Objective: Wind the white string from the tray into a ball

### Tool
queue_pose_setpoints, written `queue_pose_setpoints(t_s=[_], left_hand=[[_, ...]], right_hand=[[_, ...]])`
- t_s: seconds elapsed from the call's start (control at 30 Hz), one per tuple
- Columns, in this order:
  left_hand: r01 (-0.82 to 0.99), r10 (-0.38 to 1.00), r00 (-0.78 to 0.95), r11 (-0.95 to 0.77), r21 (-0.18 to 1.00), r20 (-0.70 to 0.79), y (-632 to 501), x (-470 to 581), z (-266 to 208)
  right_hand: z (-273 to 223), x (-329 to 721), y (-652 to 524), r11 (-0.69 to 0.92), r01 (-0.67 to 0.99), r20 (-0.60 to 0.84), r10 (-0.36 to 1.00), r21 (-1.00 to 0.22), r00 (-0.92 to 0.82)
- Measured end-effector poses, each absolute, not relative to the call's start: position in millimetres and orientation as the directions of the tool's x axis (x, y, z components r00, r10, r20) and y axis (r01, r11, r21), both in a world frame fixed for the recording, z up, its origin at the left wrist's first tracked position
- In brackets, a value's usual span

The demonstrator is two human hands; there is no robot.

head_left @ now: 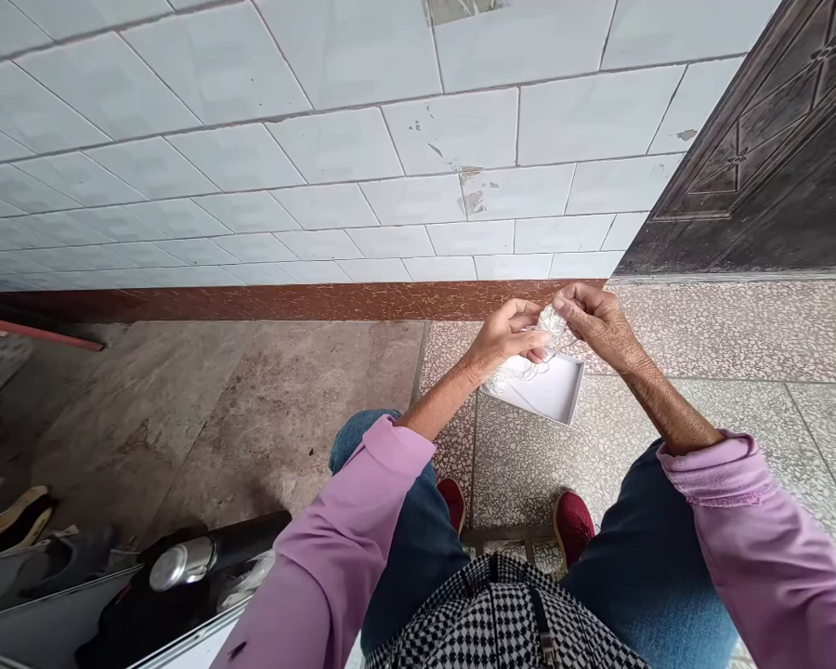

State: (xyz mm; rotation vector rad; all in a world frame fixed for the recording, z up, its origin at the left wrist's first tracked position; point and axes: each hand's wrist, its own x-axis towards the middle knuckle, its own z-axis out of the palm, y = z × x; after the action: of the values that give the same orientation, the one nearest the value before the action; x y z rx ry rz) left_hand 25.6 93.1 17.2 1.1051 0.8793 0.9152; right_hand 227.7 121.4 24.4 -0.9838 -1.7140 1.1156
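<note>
A small white crocheted-looking piece (551, 321) is held up between my two hands; its fine detail is too small to make out. My left hand (507, 336) pinches it from the left with thumb and fingers. At its upper right edge, my right hand (600, 325) grips it between thumb and forefinger. Whether a hook or needle is in my fingers, I cannot tell. Just below my hands, a shallow white box (563, 383) rests on the floor, with loose white thread (512, 373) in its left part.
A white tiled wall (334, 149) with a brown skirting strip stands ahead, and a dark panelled door (766, 186) is at right. To the lower left, a flask (185, 562) lies among dark items beside a shoe (14, 522). My knees and red shoes flank the speckled floor (515, 474).
</note>
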Motion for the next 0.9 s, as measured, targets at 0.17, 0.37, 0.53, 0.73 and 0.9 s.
queue_pose_setpoints(t_s=[0.17, 0.37, 0.53, 0.73, 0.9], left_hand=[[-0.073, 0.926, 0.363, 0.14, 0.987, -0.104, 95.3, 31.0, 14.6], [-0.182, 0.935, 0.326, 0.206, 0.962, -0.139, 94.0, 34.0, 19.6], [-0.309, 0.963, 0.235, 0.203, 0.929, -0.132, 99.2, 33.2, 19.9], [-0.333, 0.997, 0.054, 0.062, 0.941, -0.047, 107.0, 24.3, 16.8], [-0.127, 0.988, -0.078, -0.143, 0.981, 0.134, 118.2, 11.6, 14.6]], right_hand=[[24.8, 229.2, 121.2, 0.219, 0.084, 0.173, 0.911, -0.972, -0.373], [21.3, 224.4, 121.8, -0.051, -0.194, 0.031, 0.918, -0.98, -0.396], [9.2, 211.1, 121.3, 0.017, -0.107, 0.053, 0.935, -0.994, -0.352], [9.6, 201.1, 99.8, 0.332, 0.253, 0.199, 0.877, -0.909, -0.438], [32.1, 207.1, 79.8, 0.43, 0.284, 0.175, 0.761, -0.857, -0.624]])
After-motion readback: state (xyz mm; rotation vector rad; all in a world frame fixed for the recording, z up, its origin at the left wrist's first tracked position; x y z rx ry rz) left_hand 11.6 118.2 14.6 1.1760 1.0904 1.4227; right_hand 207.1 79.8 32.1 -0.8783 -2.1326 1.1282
